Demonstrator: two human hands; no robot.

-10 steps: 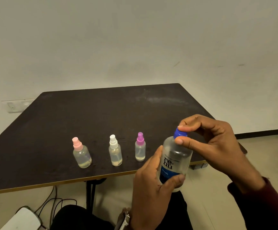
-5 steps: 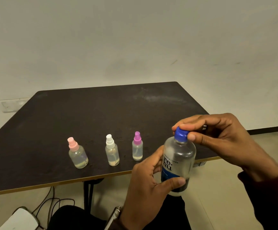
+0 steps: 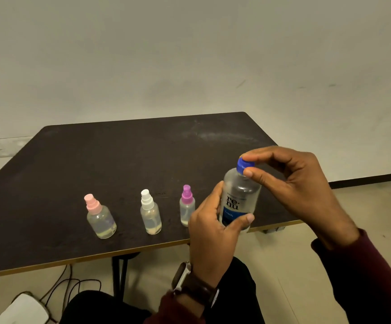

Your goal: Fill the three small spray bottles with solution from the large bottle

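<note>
Three small clear spray bottles stand in a row near the front edge of the dark table [image 3: 96,160]: one with a pink cap [image 3: 99,217], one with a white cap [image 3: 150,212], one with a purple cap [image 3: 186,205]. Each holds a little liquid at the bottom. The large clear bottle [image 3: 238,197] with a blue label is held upright above the table's front right edge. My left hand [image 3: 213,232] wraps around its body. My right hand [image 3: 290,181] pinches its blue cap [image 3: 243,164] between thumb and fingers.
Black cables [image 3: 73,284] and a white device [image 3: 21,309] lie on the floor under the table at lower left. A table leg [image 3: 119,274] stands below the front edge. The pale wall rises behind the table. My dark-clad lap is at the bottom.
The large bottle has stayed in my left hand and shifted slightly toward the table. My right fingers have changed their hold around the blue cap.
</note>
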